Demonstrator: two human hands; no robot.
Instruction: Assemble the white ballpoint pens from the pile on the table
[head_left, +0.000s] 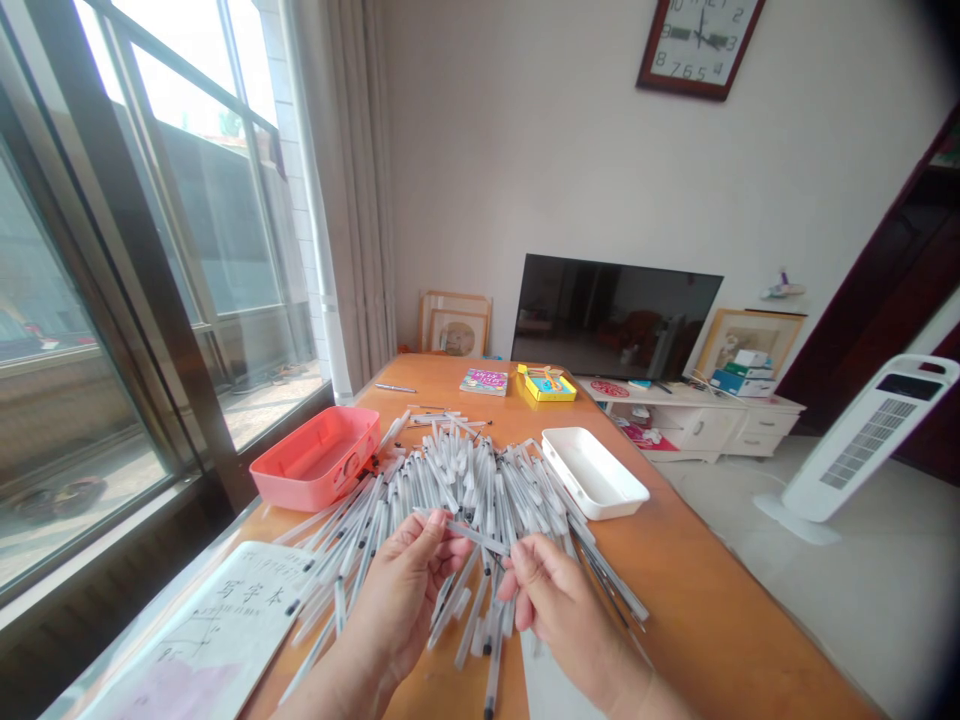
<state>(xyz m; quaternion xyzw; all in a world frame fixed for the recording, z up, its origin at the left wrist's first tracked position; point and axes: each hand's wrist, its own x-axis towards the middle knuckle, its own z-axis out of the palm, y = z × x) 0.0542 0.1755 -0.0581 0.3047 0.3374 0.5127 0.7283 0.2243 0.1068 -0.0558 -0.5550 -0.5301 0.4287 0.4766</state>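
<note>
Both hands hold a clear plastic pen barrel (pixel 481 538) between them, lying almost level. My left hand (pixel 405 585) pinches its left end between thumb and fingers. At the other end, my right hand (pixel 551 592) has its thumb and curled fingers closed on the tip, where a small dark part shows below. Whether a refill is inside I cannot make out. Under and beyond the hands spreads a large heap of similar clear pens (pixel 457 470), many with black ends.
A red plastic tray (pixel 300 480) stands left of the heap and a white tray (pixel 581 465) right. A writing booklet (pixel 217 620) lies near left. Farther back on the wooden table (pixel 690 590) are a purple box (pixel 483 381), a yellow box (pixel 551 384) and a single pen (pixel 395 388).
</note>
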